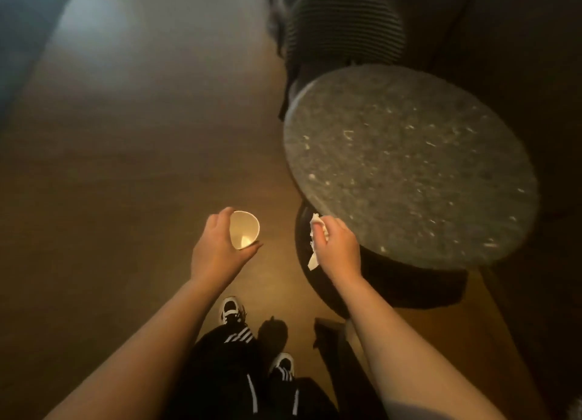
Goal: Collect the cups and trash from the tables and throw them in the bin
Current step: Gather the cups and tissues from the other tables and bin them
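Note:
My left hand (217, 249) grips a white paper cup (244, 232) by its side, held upright above the wooden floor, its inside looking empty. My right hand (337, 246) is closed on a crumpled white paper napkin (314, 240), whose ends stick out above and below the fist. That hand hovers just off the near left edge of a round speckled stone table (409, 164). No bin shows in the view.
A dark ribbed chair (343, 25) stands behind the table. The table's dark round base (315, 281) lies below my right hand. A dark wooden piece (330, 331) sits on the floor by my feet (233, 307). Wooden floor stretches left.

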The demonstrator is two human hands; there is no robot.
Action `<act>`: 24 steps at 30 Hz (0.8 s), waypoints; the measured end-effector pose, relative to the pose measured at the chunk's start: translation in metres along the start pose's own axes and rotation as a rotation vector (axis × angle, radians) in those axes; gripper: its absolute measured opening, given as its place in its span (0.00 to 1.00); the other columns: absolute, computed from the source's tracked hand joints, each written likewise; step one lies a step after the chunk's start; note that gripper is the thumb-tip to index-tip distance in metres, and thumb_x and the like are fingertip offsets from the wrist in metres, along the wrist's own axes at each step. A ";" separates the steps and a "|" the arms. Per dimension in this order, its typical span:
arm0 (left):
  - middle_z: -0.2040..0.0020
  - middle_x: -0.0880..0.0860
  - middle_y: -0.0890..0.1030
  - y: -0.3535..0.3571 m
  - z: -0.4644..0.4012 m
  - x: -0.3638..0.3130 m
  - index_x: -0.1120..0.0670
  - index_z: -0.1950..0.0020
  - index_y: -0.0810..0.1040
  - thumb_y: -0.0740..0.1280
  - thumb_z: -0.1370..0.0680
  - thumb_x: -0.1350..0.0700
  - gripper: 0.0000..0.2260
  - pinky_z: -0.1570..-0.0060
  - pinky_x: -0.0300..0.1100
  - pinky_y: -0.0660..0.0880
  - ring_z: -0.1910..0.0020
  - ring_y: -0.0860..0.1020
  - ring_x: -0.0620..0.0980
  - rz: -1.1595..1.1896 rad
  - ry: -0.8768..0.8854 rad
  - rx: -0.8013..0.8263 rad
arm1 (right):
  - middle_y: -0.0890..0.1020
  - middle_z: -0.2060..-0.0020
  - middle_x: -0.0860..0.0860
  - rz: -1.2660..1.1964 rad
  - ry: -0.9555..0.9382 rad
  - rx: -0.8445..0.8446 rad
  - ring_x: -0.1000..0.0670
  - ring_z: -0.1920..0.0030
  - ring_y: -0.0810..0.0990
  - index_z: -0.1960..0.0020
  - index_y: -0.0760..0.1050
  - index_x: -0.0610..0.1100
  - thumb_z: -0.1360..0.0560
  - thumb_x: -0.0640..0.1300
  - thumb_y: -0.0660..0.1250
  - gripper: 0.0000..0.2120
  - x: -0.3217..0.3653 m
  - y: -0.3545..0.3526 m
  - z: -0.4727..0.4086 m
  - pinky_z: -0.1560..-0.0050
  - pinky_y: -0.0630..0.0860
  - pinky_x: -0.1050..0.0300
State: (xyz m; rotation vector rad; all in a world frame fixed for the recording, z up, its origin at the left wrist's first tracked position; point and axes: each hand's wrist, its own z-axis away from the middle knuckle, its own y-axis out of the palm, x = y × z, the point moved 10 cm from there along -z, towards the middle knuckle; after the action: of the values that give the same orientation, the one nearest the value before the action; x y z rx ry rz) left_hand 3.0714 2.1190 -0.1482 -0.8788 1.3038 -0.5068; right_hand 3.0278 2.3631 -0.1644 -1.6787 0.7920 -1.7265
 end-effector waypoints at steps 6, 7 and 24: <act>0.39 0.51 0.72 -0.072 0.003 0.092 0.50 0.31 0.66 0.75 0.33 0.42 0.35 0.57 0.43 0.70 0.46 0.74 0.51 0.003 -0.245 -0.192 | 0.75 0.60 0.57 0.015 -0.195 0.172 0.57 0.62 0.75 0.52 0.74 0.53 0.21 0.53 0.58 0.08 0.093 0.077 -0.023 0.61 0.75 0.58; 0.40 0.51 0.72 -0.080 0.003 0.106 0.50 0.31 0.66 0.75 0.33 0.42 0.35 0.56 0.43 0.69 0.46 0.73 0.51 0.013 -0.275 -0.217 | 0.75 0.60 0.57 0.016 -0.219 0.194 0.57 0.62 0.75 0.51 0.74 0.53 0.21 0.53 0.58 0.08 0.108 0.088 -0.027 0.61 0.74 0.59; 0.42 0.52 0.74 -0.229 -0.175 0.348 0.51 0.33 0.69 0.76 0.35 0.42 0.35 0.57 0.42 0.67 0.47 0.74 0.52 0.064 -0.488 -0.408 | 0.75 0.62 0.55 0.055 -0.402 0.387 0.54 0.63 0.75 0.54 0.74 0.50 0.21 0.53 0.58 0.10 0.366 0.329 -0.179 0.63 0.73 0.55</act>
State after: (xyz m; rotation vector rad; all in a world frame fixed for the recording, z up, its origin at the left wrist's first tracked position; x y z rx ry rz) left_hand 3.0152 1.6719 -0.1832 -1.2043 0.9885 0.0386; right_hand 2.8440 1.8731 -0.1848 -1.6345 0.2928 -1.3345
